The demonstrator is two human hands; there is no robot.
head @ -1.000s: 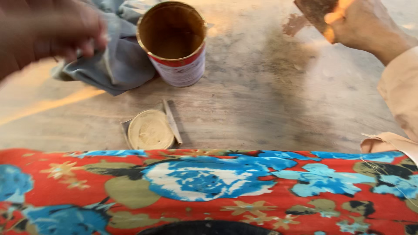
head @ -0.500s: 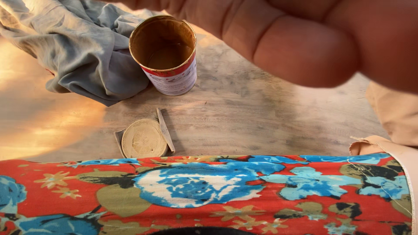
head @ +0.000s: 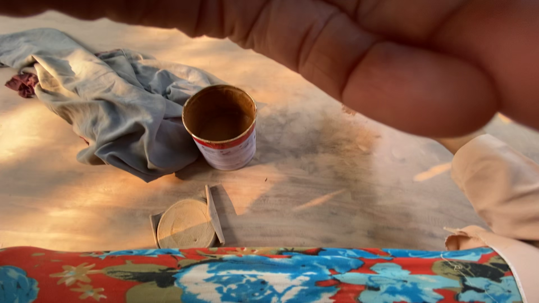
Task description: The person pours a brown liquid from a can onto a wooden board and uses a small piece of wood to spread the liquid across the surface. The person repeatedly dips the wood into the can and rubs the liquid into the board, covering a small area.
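1 hand [head: 359,62] looms blurred above the open tin [head: 220,127] — fingers' grip cannot be told.

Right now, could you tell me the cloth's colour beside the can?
Grey-blue cloth, clearest in the head view.

grey rag [head: 120,120], red-and-white tin [head: 224,137], red-blue floral cloth [head: 252,278]

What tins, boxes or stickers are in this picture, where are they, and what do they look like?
Open tin can: stands mid-floor beside the grey cloth; round, brownish inside.
Can label: wraps the can's side; white with a red band on top.
Round lid: lies flat in front of the can, near the flowered fabric; pale tan.
No screens or signs.
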